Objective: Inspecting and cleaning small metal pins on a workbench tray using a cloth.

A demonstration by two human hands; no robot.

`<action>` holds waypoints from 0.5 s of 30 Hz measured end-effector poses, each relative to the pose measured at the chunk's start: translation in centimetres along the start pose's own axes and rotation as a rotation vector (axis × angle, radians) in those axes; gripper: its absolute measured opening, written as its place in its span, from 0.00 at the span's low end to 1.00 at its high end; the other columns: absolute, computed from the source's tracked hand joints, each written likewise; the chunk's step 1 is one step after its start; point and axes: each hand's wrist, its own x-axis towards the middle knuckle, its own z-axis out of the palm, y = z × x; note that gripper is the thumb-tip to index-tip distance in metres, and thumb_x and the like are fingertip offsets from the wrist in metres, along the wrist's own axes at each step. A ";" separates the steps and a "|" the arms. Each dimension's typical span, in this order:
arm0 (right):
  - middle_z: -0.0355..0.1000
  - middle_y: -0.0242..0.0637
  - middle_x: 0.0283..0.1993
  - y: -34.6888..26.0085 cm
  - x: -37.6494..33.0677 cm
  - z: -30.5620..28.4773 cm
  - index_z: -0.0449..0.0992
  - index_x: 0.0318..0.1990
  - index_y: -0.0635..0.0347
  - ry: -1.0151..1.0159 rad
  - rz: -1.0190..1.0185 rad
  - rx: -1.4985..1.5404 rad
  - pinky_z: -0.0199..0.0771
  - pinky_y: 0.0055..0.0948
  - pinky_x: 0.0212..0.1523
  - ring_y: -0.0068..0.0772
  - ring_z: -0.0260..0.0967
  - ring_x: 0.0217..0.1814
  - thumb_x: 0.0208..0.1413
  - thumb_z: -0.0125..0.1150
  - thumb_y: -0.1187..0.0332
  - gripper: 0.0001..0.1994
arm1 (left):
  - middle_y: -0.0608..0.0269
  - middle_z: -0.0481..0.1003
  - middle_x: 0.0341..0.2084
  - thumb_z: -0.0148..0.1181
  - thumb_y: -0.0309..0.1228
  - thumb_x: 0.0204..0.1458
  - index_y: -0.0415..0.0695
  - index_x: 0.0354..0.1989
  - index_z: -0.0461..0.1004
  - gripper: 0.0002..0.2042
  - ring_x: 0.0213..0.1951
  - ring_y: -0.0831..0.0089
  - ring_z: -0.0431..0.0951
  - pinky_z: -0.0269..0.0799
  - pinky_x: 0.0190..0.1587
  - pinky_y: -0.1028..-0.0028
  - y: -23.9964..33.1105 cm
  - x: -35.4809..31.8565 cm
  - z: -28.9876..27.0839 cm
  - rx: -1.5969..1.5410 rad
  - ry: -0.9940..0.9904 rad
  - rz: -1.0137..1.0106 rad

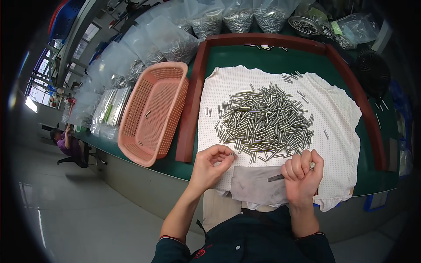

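Note:
My left hand (209, 167) pinches a small metal pin (231, 154) between thumb and forefinger, with only its end showing. My right hand (302, 177) is closed around the pale handle of a tool with a dark flat blade (275, 178), perhaps a file or scraper, pointing left. Beyond both hands lies a large heap of short silver metal pins (265, 120) on a white dotted cloth (337, 131). Between my hands, along the near edge, is a smudged grey cloth (252, 186). The blade is above this grey cloth.
A dark red wooden border (193, 109) frames the work area on the green table (276, 57). To its left stands a pink plastic basket (155, 98) holding a few pins. Clear bags of metal pieces (169, 41) and a metal bowl (305, 26) line the back. A person (70, 142) sits far left.

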 end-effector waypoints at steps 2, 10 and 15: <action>0.45 0.26 0.09 0.0 -0.1 0.0 0.50 0.14 0.52 -0.004 0.002 -0.002 0.42 0.23 0.16 0.19 0.35 0.12 0.60 0.30 0.60 0.20 | 0.57 0.76 0.28 0.54 0.20 0.49 0.34 0.33 0.70 0.04 0.31 0.77 0.76 0.72 0.36 0.79 -0.5 -0.1 -0.1 -0.289 0.001 -0.128; 0.44 0.26 0.09 0.0 0.0 -0.2 0.51 0.14 0.52 -0.007 -0.003 0.018 0.41 0.23 0.16 0.19 0.35 0.11 0.60 0.31 0.60 0.20 | 0.52 0.76 0.32 0.53 0.21 0.51 0.32 0.44 0.68 0.11 0.33 0.75 0.76 0.72 0.40 0.78 -0.1 -0.2 -0.7 -0.508 -0.041 -0.230; 0.44 0.26 0.09 0.0 0.0 0.0 0.51 0.14 0.52 -0.007 -0.004 0.016 0.41 0.23 0.16 0.19 0.35 0.11 0.60 0.31 0.60 0.20 | 0.52 0.75 0.33 0.53 0.22 0.52 0.32 0.46 0.67 0.13 0.35 0.73 0.76 0.73 0.41 0.77 0.2 -0.1 -1.2 -0.720 0.009 -0.321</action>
